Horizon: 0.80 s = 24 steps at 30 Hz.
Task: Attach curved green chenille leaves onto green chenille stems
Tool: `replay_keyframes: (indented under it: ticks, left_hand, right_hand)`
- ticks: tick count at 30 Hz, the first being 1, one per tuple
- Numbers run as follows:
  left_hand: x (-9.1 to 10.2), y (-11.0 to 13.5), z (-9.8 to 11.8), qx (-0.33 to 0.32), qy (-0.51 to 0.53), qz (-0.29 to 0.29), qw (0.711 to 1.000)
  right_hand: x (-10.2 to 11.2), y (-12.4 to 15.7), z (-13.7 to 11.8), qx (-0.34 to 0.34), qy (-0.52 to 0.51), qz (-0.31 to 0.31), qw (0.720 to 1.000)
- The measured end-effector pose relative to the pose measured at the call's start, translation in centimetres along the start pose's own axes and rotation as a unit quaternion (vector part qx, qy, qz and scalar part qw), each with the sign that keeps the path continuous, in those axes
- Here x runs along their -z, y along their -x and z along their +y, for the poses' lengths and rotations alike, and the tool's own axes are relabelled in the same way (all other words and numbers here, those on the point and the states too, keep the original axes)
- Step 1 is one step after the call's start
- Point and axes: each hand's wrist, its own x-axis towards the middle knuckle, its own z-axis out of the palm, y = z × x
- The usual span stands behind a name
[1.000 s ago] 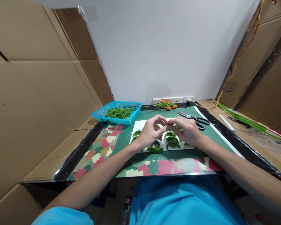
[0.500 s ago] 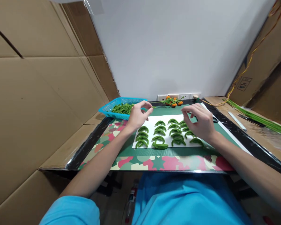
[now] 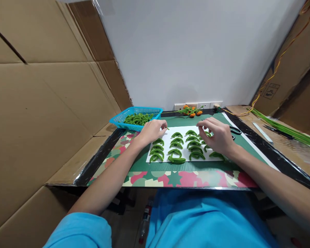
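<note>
My left hand (image 3: 153, 131) is closed over the left upper part of a white sheet (image 3: 165, 137). A short green tip of a pipe-cleaner piece pokes out from its fingertips. My right hand (image 3: 217, 135) hovers above the sheet's right side with thumb and fingers pinched together; anything between them is too small to make out. Columns of bent green pipe-cleaner pieces (image 3: 176, 140) lie on the sheet, curved like arches. At the front edge lies a straighter bundle of green pieces (image 3: 176, 160). My right hand hides part of the right column.
A blue basket (image 3: 116, 120) of green pieces (image 3: 136, 119) stands at the back left. Orange flowers (image 3: 192, 111) lie near the wall. Scissors (image 3: 235, 130) are beyond my right hand. Long green stems (image 3: 281, 127) and a pale strip (image 3: 262, 133) lie on the right.
My left hand has come down toward the sheet, its fingers closing in with the green piece. My right hand has shifted slightly left and lower. The laid-out pieces look unchanged.
</note>
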Motion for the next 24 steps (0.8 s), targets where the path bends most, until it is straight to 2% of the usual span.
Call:
replay_keyframes:
  ticks: [5,8,10,20,24]
  left_hand:
    - [1.5,0.2,-0.8,0.002,-0.059,-0.103,0.993]
    - [2.5,0.2,-1.1,0.009,-0.043,-0.174,0.984]
    - [2.9,0.2,-1.1,0.018,-0.018,-0.198,0.98]
    - [4.4,0.7,0.2,0.06,-0.011,-0.215,0.975]
    - [4.3,0.7,0.4,0.054,-0.031,-0.195,0.979]
  right_hand:
    - [0.0,-0.1,0.2,0.001,0.004,0.008,1.0]
    - [-0.1,0.0,0.3,0.0,0.005,0.007,1.0]
    - [-0.1,0.0,0.3,0.002,0.004,0.005,1.0]
    - [0.0,0.3,0.5,0.015,-0.03,0.011,0.999]
    - [-0.3,0.5,0.9,0.021,-0.014,0.001,1.0]
